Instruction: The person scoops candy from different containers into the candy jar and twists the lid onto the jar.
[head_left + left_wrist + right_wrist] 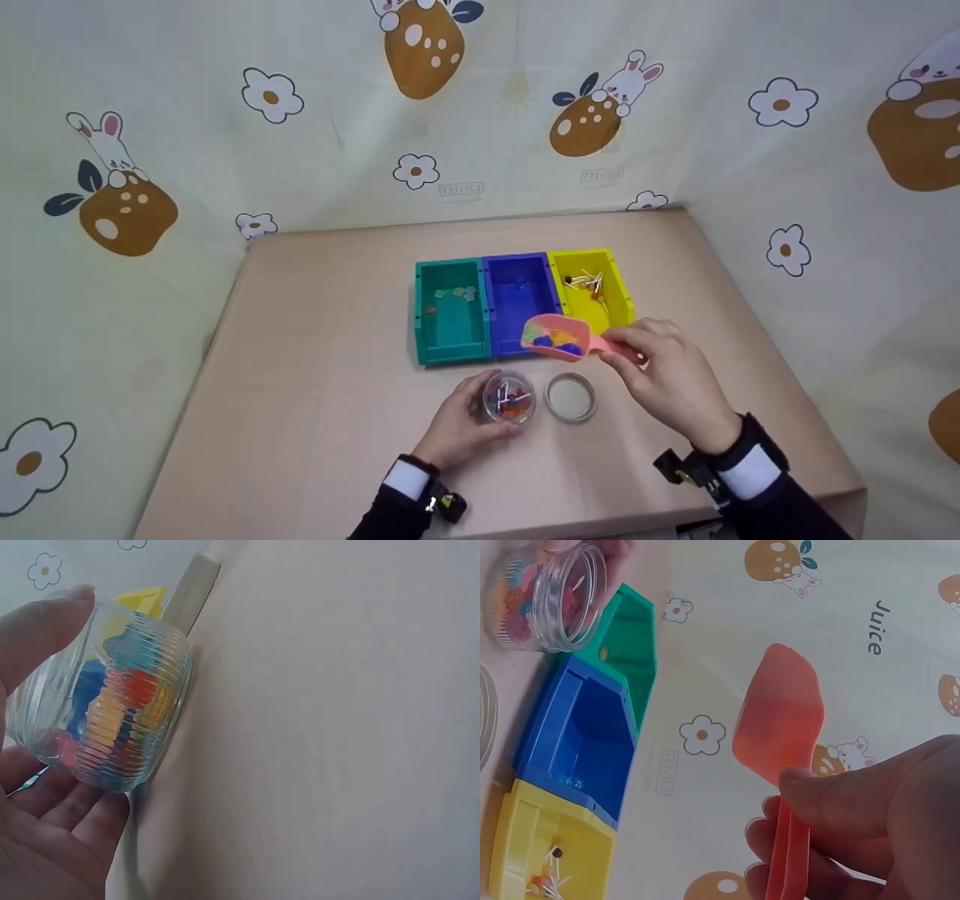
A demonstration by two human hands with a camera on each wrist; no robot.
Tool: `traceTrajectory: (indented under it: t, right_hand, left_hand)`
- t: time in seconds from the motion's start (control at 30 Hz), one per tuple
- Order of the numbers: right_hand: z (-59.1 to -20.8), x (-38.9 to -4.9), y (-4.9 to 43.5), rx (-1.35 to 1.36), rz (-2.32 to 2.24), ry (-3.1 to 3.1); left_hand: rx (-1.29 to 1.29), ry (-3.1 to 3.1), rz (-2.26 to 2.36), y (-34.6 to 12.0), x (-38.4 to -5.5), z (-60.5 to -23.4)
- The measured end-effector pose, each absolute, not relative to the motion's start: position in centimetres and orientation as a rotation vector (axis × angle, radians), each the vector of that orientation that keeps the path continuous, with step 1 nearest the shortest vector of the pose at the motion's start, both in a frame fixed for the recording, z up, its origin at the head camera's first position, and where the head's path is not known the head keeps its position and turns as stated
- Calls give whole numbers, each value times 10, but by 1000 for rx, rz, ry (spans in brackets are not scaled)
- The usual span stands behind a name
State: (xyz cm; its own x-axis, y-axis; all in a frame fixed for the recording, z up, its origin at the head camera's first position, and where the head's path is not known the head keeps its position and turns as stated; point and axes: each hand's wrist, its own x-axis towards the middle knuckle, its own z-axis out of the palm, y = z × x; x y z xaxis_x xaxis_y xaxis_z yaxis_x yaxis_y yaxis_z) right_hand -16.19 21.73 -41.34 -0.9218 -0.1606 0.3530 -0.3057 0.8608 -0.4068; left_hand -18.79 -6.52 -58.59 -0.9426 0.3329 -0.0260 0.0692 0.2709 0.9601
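Note:
My left hand (459, 429) grips a clear ribbed jar (510, 397), thumb on one side and fingers on the other. Colourful small pieces and white sticks show inside it. My right hand (675, 382) holds a pink scoop (776, 712) by its handle, thumb pressed on top. In the head view, blue, yellow and pale green pieces lie in the scoop, which overlaps the blue and yellow bins from above. Between the hands, a round ring-rimmed lid (571, 397) lies on the table.
Three joined bins stand behind the hands. The green bin (454, 352) holds a few pale pieces, the blue bin (517, 319) a small blue piece, the yellow bin (621, 292) several white sticks with coloured ends. A patterned curtain (337, 172) hangs behind the table (315, 390).

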Motion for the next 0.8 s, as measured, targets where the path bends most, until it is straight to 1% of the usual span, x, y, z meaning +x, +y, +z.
traceTrajectory:
  t: [0.4, 0.67, 0.8]
  right_hand:
    - [-423, -165, 213, 436, 551, -2866]
    - [-422, -166, 198, 547, 473, -2856]
    - [-421, -166, 190, 610, 440, -2838]
  left_hand:
    - [367, 2291, 1746, -66, -190, -585]
    - [350, 2300, 1727, -67, -190, -584]
    - [386, 2288, 1749, -67, -190, -585]
